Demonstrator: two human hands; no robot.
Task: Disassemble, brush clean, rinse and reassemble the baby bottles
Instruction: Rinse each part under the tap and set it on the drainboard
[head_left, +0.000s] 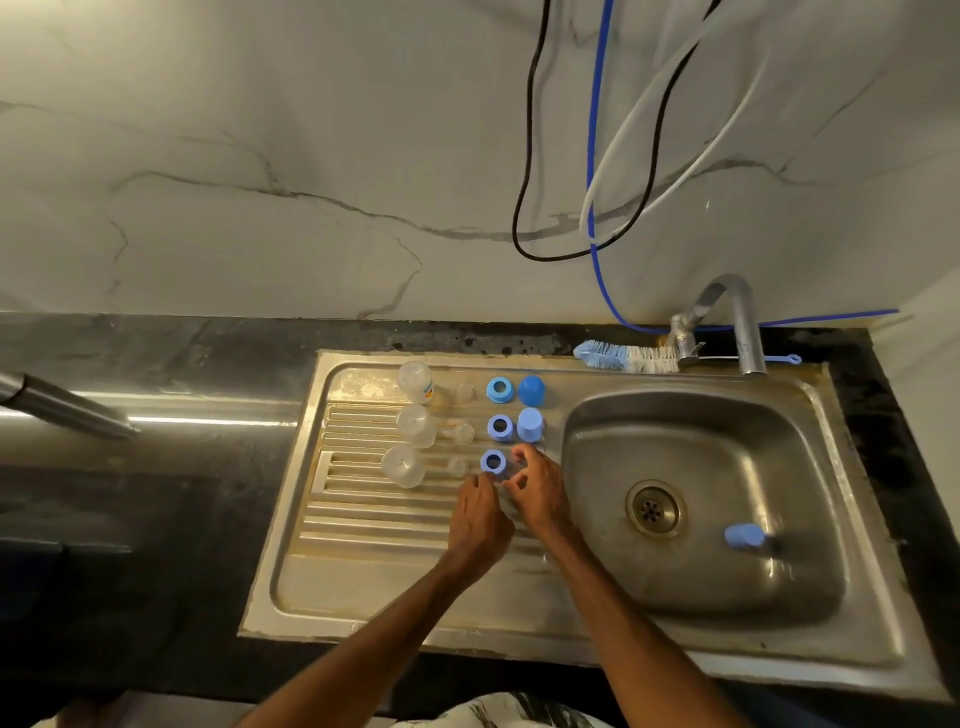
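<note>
parts: clear plastic bottles (415, 382), blue screw rings (500, 427) and blue domed caps (530, 423) sorted in rows on steel drainboard (363, 571), seemingly to match sets | left hand (480, 514), right hand (537, 488) meet at nearest ring | grip: fingers curled, contents cannot tell | stray pale blue cap (745, 536) in sink basin (675, 415)

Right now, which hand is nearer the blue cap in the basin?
Right. The right hand is just left of the basin and blue cap; the left hand farther left.

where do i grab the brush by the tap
Probably pinch the brush by its thin handle right of the tap, from above: it lies flat along the back of the sink, bristles pointing left, and the looped end sticks out free.
</note>
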